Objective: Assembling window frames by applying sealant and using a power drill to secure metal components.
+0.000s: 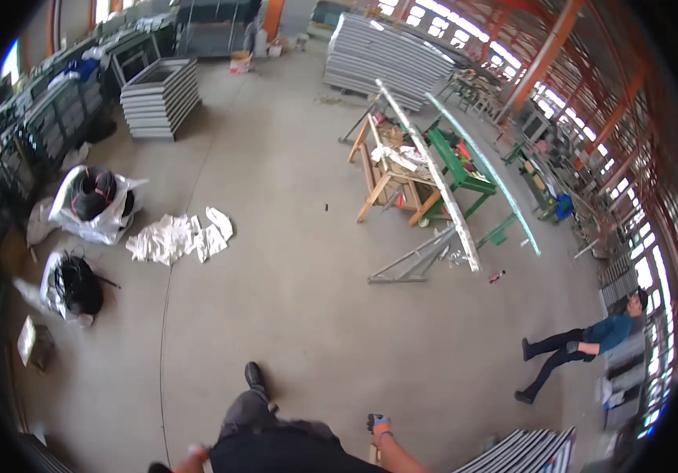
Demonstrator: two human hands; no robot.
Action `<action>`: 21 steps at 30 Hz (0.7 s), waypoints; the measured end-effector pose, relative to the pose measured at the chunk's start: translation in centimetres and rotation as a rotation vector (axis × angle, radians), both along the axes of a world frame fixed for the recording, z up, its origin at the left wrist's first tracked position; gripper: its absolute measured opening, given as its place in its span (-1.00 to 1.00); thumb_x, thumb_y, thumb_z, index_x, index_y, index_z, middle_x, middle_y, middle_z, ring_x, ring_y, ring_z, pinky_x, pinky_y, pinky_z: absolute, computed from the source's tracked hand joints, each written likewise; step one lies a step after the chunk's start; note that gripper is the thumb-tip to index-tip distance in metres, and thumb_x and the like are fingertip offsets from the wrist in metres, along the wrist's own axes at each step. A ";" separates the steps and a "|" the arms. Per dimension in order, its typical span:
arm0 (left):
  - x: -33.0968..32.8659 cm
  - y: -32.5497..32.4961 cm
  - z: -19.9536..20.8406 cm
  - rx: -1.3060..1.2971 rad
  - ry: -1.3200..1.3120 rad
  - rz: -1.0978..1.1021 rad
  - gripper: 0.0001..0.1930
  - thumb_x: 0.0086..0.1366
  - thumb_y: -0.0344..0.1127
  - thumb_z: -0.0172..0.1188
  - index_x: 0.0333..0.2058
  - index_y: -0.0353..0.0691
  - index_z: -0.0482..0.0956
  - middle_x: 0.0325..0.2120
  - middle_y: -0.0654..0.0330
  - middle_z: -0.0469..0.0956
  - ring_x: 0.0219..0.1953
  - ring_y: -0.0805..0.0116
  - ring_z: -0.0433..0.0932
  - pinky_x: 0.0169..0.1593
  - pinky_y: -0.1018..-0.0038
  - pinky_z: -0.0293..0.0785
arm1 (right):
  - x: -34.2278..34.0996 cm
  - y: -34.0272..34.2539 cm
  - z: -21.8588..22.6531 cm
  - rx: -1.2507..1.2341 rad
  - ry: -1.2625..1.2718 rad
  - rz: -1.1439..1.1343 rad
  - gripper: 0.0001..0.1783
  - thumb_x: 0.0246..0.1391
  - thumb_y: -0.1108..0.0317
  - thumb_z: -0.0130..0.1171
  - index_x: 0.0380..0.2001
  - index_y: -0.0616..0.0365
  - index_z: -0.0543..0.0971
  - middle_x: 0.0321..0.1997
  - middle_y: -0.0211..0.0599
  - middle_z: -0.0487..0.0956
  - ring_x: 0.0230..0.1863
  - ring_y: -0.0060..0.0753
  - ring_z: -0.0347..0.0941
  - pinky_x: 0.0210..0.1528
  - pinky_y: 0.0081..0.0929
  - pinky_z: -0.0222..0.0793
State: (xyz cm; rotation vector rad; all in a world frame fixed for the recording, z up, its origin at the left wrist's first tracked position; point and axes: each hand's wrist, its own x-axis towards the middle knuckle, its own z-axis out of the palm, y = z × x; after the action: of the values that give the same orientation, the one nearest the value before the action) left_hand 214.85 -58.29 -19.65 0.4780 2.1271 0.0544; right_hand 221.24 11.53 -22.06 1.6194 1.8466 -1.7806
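Observation:
My right hand point(380, 425), in a grey work glove with an orange cuff, hangs beside my body at the lower middle. Its fingers look loosely curled, and I see nothing held in them. Just below it a small tan piece point(374, 454) shows, its kind unclear. At the lower left edge, only a little of my left hand point(197, 452) appears next to my dark shirt; its fingers are hidden. One dark shoe point(255, 377) of mine is forward on the concrete floor. Neither hand touches any of the benches or stacks around.
Ahead right, a long white bar point(431, 175) and a pale green bar point(490, 177) lie across a wooden trestle point(386, 175) and green bench. White sheeting point(167, 239) and bags point(79, 285) lie left. Grey frames point(160, 101) are stacked farther off. A person point(583, 344) walks at right.

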 end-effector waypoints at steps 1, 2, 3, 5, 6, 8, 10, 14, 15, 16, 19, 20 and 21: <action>-3.0 0.4 -0.2 -0.112 -0.074 -0.060 -0.52 0.46 0.07 -0.15 -0.19 -0.09 0.71 -0.18 0.12 0.68 -0.08 0.12 0.64 -0.13 0.17 0.55 | -1.9 -3.4 1.4 0.127 -0.027 0.099 -0.69 0.12 0.09 0.21 -0.45 0.10 0.68 -0.56 -0.39 0.61 -0.60 -0.53 0.51 -0.58 -0.44 0.41; -8.1 0.0 -1.1 -0.187 -0.145 0.220 -0.47 0.49 0.09 -0.25 -0.11 -0.09 0.67 -0.10 0.07 0.65 -0.05 0.11 0.62 -0.09 0.17 0.55 | -5.7 -4.9 4.1 0.109 -0.025 0.134 -0.69 0.12 0.09 0.21 -0.45 0.10 0.68 -0.56 -0.39 0.61 -0.60 -0.53 0.51 -0.58 -0.44 0.41; -15.7 1.9 -0.8 -0.179 0.087 0.174 -0.48 0.47 0.13 -0.22 -0.11 -0.06 0.66 -0.10 0.05 0.64 -0.06 0.04 0.62 -0.06 0.16 0.55 | -8.0 -6.5 6.0 0.025 -0.126 0.162 -0.73 0.13 0.11 0.21 -0.43 0.08 0.69 -0.57 -0.39 0.61 -0.59 -0.52 0.51 -0.58 -0.44 0.42; -31.6 3.4 0.4 0.108 0.372 0.367 -0.57 0.39 0.04 -0.03 -0.20 -0.17 0.67 -0.15 -0.04 0.64 -0.10 -0.07 0.62 -0.04 0.12 0.54 | -12.2 -10.8 8.7 -0.107 -0.226 0.233 -0.74 0.16 0.12 0.21 -0.39 0.07 0.69 -0.56 -0.39 0.61 -0.56 -0.50 0.53 -0.54 -0.45 0.44; -40.3 6.3 1.8 0.194 0.210 0.843 -0.62 0.33 -0.02 0.04 -0.22 -0.20 0.67 -0.23 -0.10 0.65 -0.16 -0.07 0.63 -0.08 0.18 0.55 | -14.7 -11.3 9.3 -0.117 -0.226 0.262 -0.71 0.17 0.11 0.20 -0.38 0.09 0.70 -0.54 -0.38 0.62 -0.54 -0.51 0.54 -0.52 -0.46 0.45; -56.1 14.2 8.9 0.335 0.333 0.764 -0.66 0.29 -0.07 0.11 -0.23 -0.23 0.67 -0.31 -0.08 0.68 -0.22 0.05 0.66 -0.12 0.27 0.55 | -16.3 -10.6 4.0 -0.264 -0.213 0.208 -0.75 0.19 0.13 0.18 -0.26 0.02 0.70 -0.41 -0.32 0.67 -0.42 -0.42 0.61 -0.41 -0.41 0.51; -66.3 12.1 9.5 0.674 0.373 0.978 -0.73 0.29 -0.20 0.16 -0.22 -0.27 0.67 -0.32 -0.01 0.69 -0.27 0.19 0.65 -0.14 0.35 0.53 | -23.3 -10.1 -0.1 0.015 -0.330 1.006 -0.67 0.24 0.03 0.06 -0.11 -0.08 0.67 -0.21 -0.18 0.69 -0.22 -0.17 0.64 -0.21 -0.22 0.55; -83.7 14.2 9.3 0.810 0.416 0.839 -0.76 0.35 -0.29 0.18 -0.22 -0.41 0.63 -0.35 0.11 0.67 -0.35 0.35 0.58 -0.21 0.44 0.52 | -43.5 -9.1 5.8 0.299 -0.428 1.179 -0.46 0.27 -0.14 -0.20 -0.03 -0.08 0.62 0.00 -0.04 0.62 0.02 0.12 0.54 0.09 -0.04 0.44; -85.6 14.4 8.4 0.889 0.310 0.995 -0.77 0.37 -0.30 0.17 -0.27 -0.41 0.62 -0.44 0.19 0.62 -0.40 0.38 0.54 -0.27 0.46 0.52 | -48.1 -7.4 6.5 0.318 -0.435 1.079 -0.47 0.27 -0.14 -0.17 -0.10 -0.06 0.64 -0.05 -0.02 0.63 -0.03 0.10 0.55 0.03 -0.04 0.46; -87.2 13.0 7.1 1.031 0.182 1.070 -0.85 0.33 -0.43 0.08 -0.44 -0.25 0.57 -0.67 0.31 0.41 -0.61 0.51 0.35 -0.54 0.51 0.28 | -53.1 -6.4 7.0 0.334 -0.427 1.003 -0.48 0.26 -0.15 -0.14 -0.16 -0.03 0.66 -0.09 -0.01 0.64 -0.08 0.09 0.56 -0.02 -0.03 0.47; -93.4 14.5 6.4 0.873 -0.041 1.190 -0.90 0.28 -0.38 0.12 -0.29 -0.23 0.58 -0.53 0.22 0.48 -0.52 0.36 0.47 -0.44 0.46 0.43 | -67.3 0.2 8.0 0.453 -0.352 1.016 -0.51 0.14 -0.16 0.02 -0.14 -0.02 0.59 0.00 0.00 0.59 0.00 0.11 0.51 0.01 -0.04 0.46; -96.2 14.7 6.7 0.866 -0.037 1.214 -0.91 0.28 -0.38 0.12 -0.30 -0.22 0.57 -0.54 0.22 0.47 -0.53 0.37 0.46 -0.46 0.46 0.42 | -74.2 0.9 11.3 0.468 -0.307 0.639 -0.55 0.07 -0.12 0.10 -0.24 0.01 0.61 -0.10 0.01 0.61 -0.10 0.13 0.54 -0.06 -0.03 0.48; -99.3 15.8 6.7 0.859 -0.067 1.215 -0.93 0.28 -0.39 0.12 -0.31 -0.22 0.56 -0.56 0.23 0.45 -0.54 0.37 0.45 -0.47 0.46 0.40 | -79.4 3.1 12.1 0.489 -0.258 0.518 -0.57 0.06 -0.09 0.09 -0.30 0.04 0.62 -0.18 0.02 0.62 -0.16 0.15 0.54 -0.12 -0.03 0.47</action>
State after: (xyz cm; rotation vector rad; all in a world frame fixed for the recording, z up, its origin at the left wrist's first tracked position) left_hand 115.56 -42.50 -12.97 -0.4166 1.9341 1.6528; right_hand 141.80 14.61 -9.97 1.2322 2.3954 -0.9174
